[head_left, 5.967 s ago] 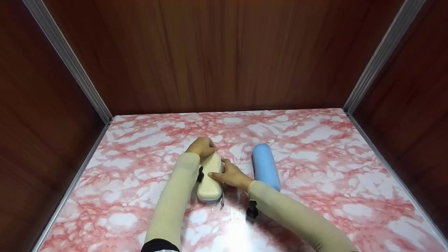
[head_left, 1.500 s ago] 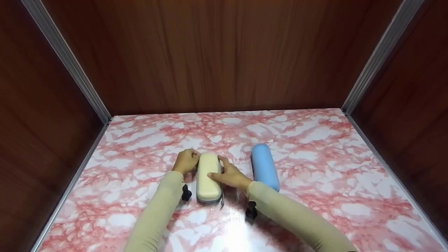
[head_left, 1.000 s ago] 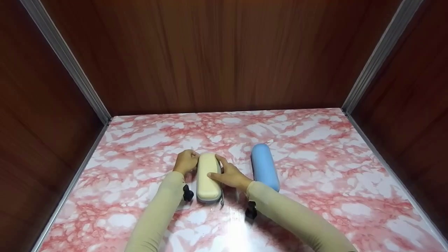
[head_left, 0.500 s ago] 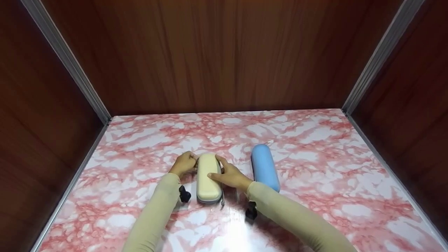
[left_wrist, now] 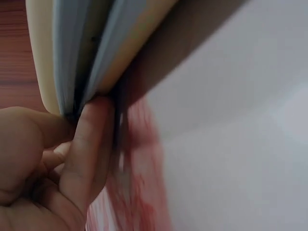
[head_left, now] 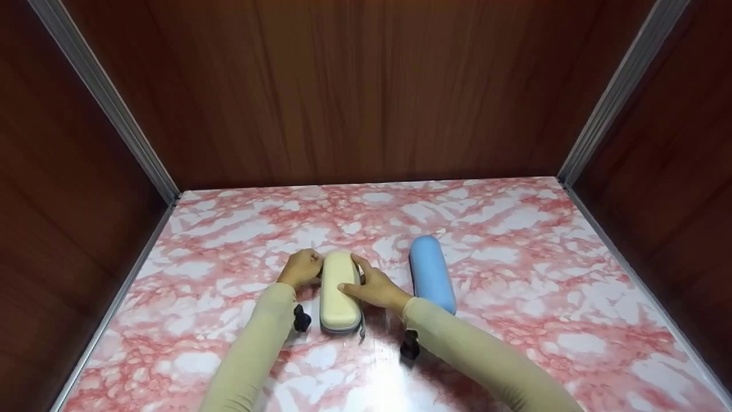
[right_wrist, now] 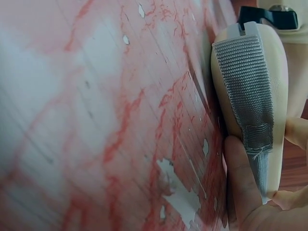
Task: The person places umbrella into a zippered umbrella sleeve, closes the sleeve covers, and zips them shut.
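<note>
A cream hard-shell zip case [head_left: 339, 312] lies lengthwise on the table in the head view. My right hand [head_left: 378, 287] grips its right side, thumb on the lid and fingers along the edge. At the case's far left side is my left hand [head_left: 301, 268], its fingers curled. In the left wrist view, the left thumb and forefinger [left_wrist: 85, 149] pinch at the zip seam; the zip pull itself is hidden. The grey zip tapes [left_wrist: 107, 48] stand apart, with a dark gap between them. The right wrist view shows a grey ribbed strip [right_wrist: 245, 86] at the case's end.
A blue case [head_left: 433, 274] of similar shape lies to the right, near the right wrist. Dark wood-look panels [head_left: 366, 91] with grey metal corner posts wall the red-and-white marbled table [head_left: 240, 229] at the back and sides.
Since six seconds ago, my left hand has moved from the cream case's far end round to its left side, nearer me. The right hand has kept its grip; the blue case has not moved.
</note>
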The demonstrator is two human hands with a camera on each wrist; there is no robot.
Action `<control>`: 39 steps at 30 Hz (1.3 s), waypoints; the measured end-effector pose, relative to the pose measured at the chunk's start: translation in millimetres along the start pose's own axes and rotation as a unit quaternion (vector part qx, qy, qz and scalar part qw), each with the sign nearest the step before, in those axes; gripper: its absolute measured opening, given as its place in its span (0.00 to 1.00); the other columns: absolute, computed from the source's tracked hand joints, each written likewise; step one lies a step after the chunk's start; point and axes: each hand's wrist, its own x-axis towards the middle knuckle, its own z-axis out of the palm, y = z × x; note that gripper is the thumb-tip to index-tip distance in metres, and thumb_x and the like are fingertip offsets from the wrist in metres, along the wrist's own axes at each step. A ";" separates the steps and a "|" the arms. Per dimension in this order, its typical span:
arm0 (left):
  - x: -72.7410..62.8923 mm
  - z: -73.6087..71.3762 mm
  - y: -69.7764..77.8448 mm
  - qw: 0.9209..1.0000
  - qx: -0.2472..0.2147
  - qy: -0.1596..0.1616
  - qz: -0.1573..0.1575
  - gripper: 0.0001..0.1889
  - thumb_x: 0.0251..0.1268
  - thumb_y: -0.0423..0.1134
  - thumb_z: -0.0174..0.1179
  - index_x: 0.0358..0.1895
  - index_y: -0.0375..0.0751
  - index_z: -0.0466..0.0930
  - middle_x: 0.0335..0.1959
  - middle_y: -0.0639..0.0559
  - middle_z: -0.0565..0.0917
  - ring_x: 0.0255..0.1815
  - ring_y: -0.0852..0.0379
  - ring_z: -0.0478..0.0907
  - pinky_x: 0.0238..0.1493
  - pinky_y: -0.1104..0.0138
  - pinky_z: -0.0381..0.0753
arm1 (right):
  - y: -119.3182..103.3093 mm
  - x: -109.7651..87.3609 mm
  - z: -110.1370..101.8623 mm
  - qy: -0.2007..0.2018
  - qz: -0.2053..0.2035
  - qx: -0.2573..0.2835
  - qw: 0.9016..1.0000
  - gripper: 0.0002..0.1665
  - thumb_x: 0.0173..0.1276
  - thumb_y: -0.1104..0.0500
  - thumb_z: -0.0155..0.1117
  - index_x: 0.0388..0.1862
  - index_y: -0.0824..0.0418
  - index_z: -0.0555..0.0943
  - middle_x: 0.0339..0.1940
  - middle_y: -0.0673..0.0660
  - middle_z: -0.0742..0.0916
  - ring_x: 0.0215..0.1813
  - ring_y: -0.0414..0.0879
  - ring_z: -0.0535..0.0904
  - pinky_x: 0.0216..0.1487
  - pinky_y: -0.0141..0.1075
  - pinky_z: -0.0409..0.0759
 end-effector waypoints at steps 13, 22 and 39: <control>-6.7 2.3 -4.0 0.995 -0.090 0.024 -0.042 0.05 0.64 0.33 0.53 0.35 0.38 0.78 0.39 0.44 0.81 0.42 0.50 0.77 0.42 0.62 0.79 | -2.4 0.0 -0.1 0.002 0.007 -0.011 1.000 0.53 0.69 0.48 0.69 0.83 0.56 0.49 0.44 0.60 0.87 0.42 0.47 0.85 0.44 0.38 0.82; -9.1 3.3 -11.4 0.985 -0.165 -0.025 -0.047 0.06 0.67 0.31 0.52 0.38 0.37 0.79 0.33 0.47 0.78 0.32 0.55 0.78 0.31 0.66 0.80 | -1.1 -0.1 0.8 0.001 0.003 -0.018 1.000 0.53 0.69 0.49 0.69 0.82 0.58 0.50 0.42 0.59 0.87 0.41 0.47 0.84 0.42 0.38 0.81; -13.2 5.0 1.6 0.997 -0.060 0.022 -0.044 0.11 0.73 0.39 0.54 0.40 0.34 0.80 0.35 0.44 0.82 0.26 0.55 0.80 0.22 0.67 0.79 | -2.6 0.1 2.9 0.024 -0.041 -0.104 0.993 0.42 0.71 0.49 0.65 0.80 0.54 0.61 0.30 0.56 0.76 0.34 0.44 0.76 0.41 0.36 0.77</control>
